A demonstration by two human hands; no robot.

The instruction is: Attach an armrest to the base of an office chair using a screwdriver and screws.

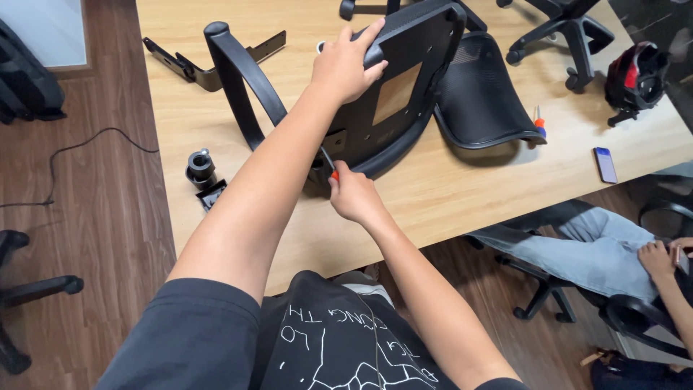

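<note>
Gripping one chair seat [404,79], one screwdriver [328,162], two hands

The left forearm crosses in front of the upturned chair seat [404,79], so the seat's near left corner is hidden behind it. The screwdriver [329,163] shows only a sliver of shaft and a spot of orange handle; the right hand [354,193] covers the rest, and its tip is lost against the dark seat. The chair base [570,29] is cut off by the top edge, as is the desk [447,195] at its far end. A seated person [613,253] runs out of the right edge. The bag [25,79] is cut by the left edge.
</note>
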